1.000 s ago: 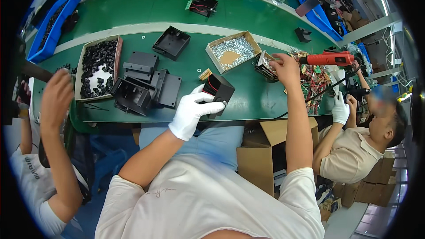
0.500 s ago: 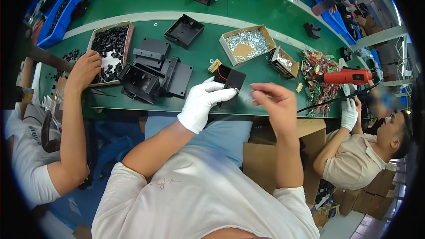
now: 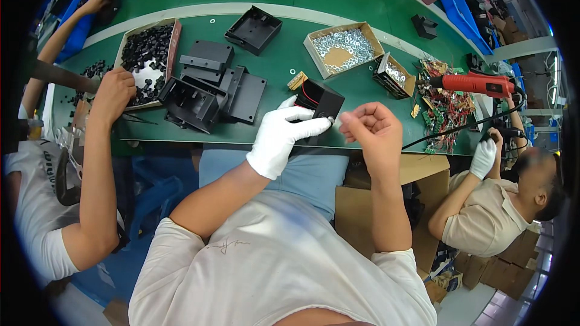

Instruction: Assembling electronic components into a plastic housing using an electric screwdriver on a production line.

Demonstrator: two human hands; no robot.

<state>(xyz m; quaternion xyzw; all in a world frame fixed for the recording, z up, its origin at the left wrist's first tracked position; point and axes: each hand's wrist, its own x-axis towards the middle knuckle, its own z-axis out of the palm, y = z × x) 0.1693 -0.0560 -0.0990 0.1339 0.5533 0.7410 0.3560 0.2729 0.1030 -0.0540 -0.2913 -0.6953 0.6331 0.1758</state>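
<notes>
My left hand (image 3: 281, 136), in a white glove, grips a black plastic box (image 3: 329, 101) at the table's front edge. Inside the box's open side runs a red wire, and a small tan-and-green connector (image 3: 297, 80) shows at its far left corner. A small shiny metal piece (image 3: 331, 119) sits on the box beside the gloved fingertips. Just to the right of the box is my bare right hand (image 3: 374, 130), its fingers curled and thumb drawn against them. Whatever its fingertips may pinch is too small to make out.
Black housings (image 3: 208, 93) lie stacked left of the box, beside a carton of black parts (image 3: 146, 63). Beyond are a washer carton (image 3: 343, 48) and a smaller carton (image 3: 393, 76). A red power tool (image 3: 474, 84) with its cable lies over wired boards (image 3: 444, 115). Co-workers sit on both sides.
My right hand has come closer to the box, its fingers curled in more. The left hand keeps its hold. At the far left, another person's arm now reaches to a blue bin.
</notes>
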